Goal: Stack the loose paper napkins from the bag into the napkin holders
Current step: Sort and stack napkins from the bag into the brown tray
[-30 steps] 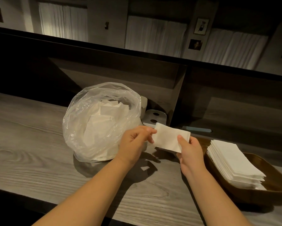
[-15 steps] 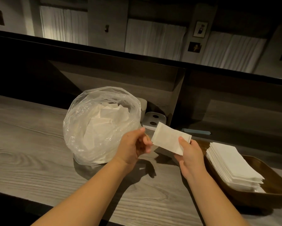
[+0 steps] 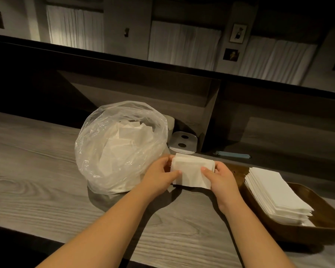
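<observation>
Two bare forearms are seen reaching in from the near edge over the grey wood-grain surface (image 3: pixel 37 190). A small stack of white napkins (image 3: pixel 191 171) is held between both hands just above the surface, centre of view. Left hand (image 3: pixel 158 178): fingers curled round the stack's left edge, thumb laid across its near face. Right hand (image 3: pixel 220 178): fingers curled round the right edge, thumb pressed on the near face. The stack is gripped from both sides and appears squared up; whether its bottom edge touches the surface cannot be told.

Near right: a brown wooden tray (image 3: pixel 321 227) is set on the surface, with a tall, neatly layered pile of white napkins (image 3: pixel 275 196) laid in it, tilted against the tray's left wall.

Left of the hands, slightly farther: a clear plastic bag (image 3: pixel 108 151) is stood on the surface, mouth open, with loose crumpled napkins visible inside. The left hand is just beside its right side.

Farther, behind the held stack: a pale holder (image 3: pixel 183 142) with two dark oval holes in its top is sat at the back of the surface, against a dark partition. To its right a thin blue strip (image 3: pixel 234 154) is laid on a ledge.

Far: curtains and small framed pictures are seen on the wall.
</observation>
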A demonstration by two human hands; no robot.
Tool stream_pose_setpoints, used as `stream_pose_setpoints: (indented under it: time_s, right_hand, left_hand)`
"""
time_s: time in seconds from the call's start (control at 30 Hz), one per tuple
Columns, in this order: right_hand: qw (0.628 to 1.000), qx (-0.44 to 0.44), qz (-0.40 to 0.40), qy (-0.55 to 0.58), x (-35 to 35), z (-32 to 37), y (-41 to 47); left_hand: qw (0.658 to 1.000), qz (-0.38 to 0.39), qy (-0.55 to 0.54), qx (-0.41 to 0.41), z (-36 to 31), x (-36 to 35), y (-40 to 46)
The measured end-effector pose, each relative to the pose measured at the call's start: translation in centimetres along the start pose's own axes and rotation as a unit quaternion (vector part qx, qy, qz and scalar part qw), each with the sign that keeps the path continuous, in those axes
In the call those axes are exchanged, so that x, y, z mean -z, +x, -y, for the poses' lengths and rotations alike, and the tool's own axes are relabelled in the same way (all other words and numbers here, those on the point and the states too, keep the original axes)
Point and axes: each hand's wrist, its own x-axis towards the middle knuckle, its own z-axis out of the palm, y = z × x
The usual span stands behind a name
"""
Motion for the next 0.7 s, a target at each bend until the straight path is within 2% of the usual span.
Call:
stream_pose_setpoints:
  time_s: [0.1,0.2,0.3,0.37,0.43,0.57,0.7]
  right_hand:
    - [1.0,0.012,0.024,-0.008,0.3,-0.6,0.3]
    - [0.997,0.025,0.07,-0.01,0.6,-1.2,0.3]
    - [0.993,0.055,0.107,-0.007,0.7,-1.8,0.5]
    - [0.99,0.058,0.123,-0.045,0.5,-2.0,0.6]
    - [0.988,0.054,0.125,-0.068,0.3,-2.1,0.9]
    - [0.992,0.051,0.089,-0.077,0.5,-2.1,1.2]
    - [0.987,0.061,0.125,-0.086,0.2,-2.1,1.2]
  left_hand:
    - [1.0,0.012,0.017,-0.017,0.2,0.2,-0.1]
    - [0.996,0.078,0.019,-0.036,0.0,0.4,-0.4]
    - [0.986,0.132,0.069,-0.081,-0.5,0.2,-0.7]
    - [0.979,0.156,0.105,-0.081,-0.5,-0.1,-0.7]
    - [0.979,0.16,0.106,-0.065,-0.4,-0.1,-0.6]
    - [0.99,0.111,0.081,-0.029,-0.5,0.0,-0.3]
    - [0.985,0.131,0.106,-0.041,-0.7,-0.2,-0.6]
